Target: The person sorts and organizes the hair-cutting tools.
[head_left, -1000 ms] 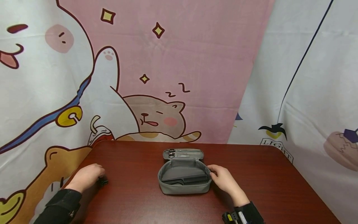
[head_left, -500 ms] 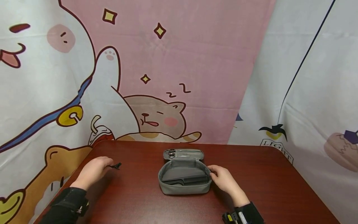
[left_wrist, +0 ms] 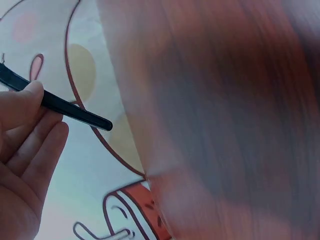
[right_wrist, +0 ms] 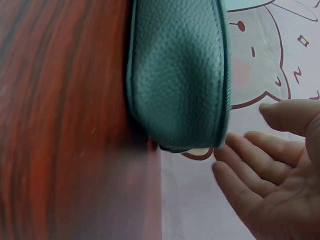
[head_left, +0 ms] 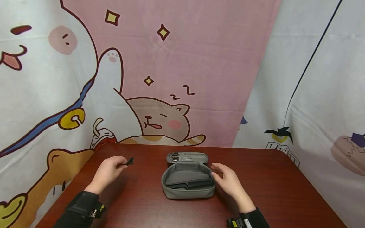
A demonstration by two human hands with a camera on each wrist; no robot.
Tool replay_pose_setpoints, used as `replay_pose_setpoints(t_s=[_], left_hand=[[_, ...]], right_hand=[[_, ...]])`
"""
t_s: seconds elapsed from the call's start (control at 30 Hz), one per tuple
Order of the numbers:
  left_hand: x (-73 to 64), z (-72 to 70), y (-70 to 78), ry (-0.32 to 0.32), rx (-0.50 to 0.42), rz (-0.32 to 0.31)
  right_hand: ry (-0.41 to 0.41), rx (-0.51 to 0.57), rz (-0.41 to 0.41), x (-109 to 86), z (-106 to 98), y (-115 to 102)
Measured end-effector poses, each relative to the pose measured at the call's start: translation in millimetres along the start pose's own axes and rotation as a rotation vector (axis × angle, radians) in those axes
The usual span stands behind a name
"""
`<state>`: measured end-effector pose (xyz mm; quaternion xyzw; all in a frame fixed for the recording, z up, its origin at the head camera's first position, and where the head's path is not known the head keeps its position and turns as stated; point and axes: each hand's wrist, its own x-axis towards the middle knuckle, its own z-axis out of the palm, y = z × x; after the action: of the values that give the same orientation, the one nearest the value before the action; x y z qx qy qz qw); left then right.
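Head view: pinching a slim black item (head_left: 130,161) between thumb and fingers of the left hand (head_left: 106,173), above the surface (head_left: 148,205), to the left of the opened gray case (head_left: 188,194) and well apart from it. Holding the right hand (head_left: 228,182) relaxed at the case's right side, with fingers loosely bent and gripping nothing; impossible to tell for sure whether touching the rim. Could pivot or slip out of the pinch, judging by the narrow, smooth-looking body and the short stretch under the thumb. Might also snag on the raised rim if brought across too low, or shove the case askew, with no grip from the right hand to brace it. Pointing, in the head view, rightward toward the case's side and slightly away from the person, with the long axis lying mostly crosswise. Running aslant in the left wrist view, upper left to lower right, with a blunt rounded end past the thumb and the opposite end cut off at the view's edge. Not clear enough to name more exactly.
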<state>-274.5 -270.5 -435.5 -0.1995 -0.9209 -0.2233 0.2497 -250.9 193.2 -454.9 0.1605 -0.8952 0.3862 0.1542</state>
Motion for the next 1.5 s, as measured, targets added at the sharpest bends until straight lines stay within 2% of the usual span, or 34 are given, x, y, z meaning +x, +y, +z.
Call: replay_pose_setpoints(t_s=[0.13,0.23,0.4,0.6,0.8,0.9,1.0,1.07,1.3,1.5], left_hand=[[6.8,4.3,15.4,0.041,-0.067,-0.036],[12.0,8.8,26.4,0.054,-0.128,-0.088],[19.4,17.8,46.8,0.065,-0.222,-0.178],[27.3,25.3,72.9,0.068,-0.352,-0.255],[33.2,32.0,97.5,0.067,-0.540,-0.332],[35.5,37.2,109.9,0.066,-0.658,-0.349],[37.0,43.7,121.6,0.070,-0.729,-0.348],[37.2,47.6,128.9,0.078,-0.739,-0.331],[37.5,57.1,156.0,0.073,-0.733,-0.247],[36.2,63.4,176.6,0.062,-0.713,-0.175]], right_hand=[[0.082,0.015,-0.062,3.0,0.4,-6.2],[0.125,0.058,-0.094,5.4,1.0,-13.7],[0.158,0.128,-0.120,7.4,3.1,-28.4],[0.172,0.188,-0.115,8.4,6.0,-42.8],[0.189,0.290,-0.130,11.5,9.7,-54.0],[0.203,0.342,-0.157,13.0,12.8,-58.5],[0.210,0.377,-0.173,12.9,16.0,-61.9],[0.209,0.400,-0.177,11.9,17.5,-64.6],[0.195,0.535,-0.184,7.9,21.8,-75.5],[0.210,0.569,-0.223,5.1,23.6,-87.8]])
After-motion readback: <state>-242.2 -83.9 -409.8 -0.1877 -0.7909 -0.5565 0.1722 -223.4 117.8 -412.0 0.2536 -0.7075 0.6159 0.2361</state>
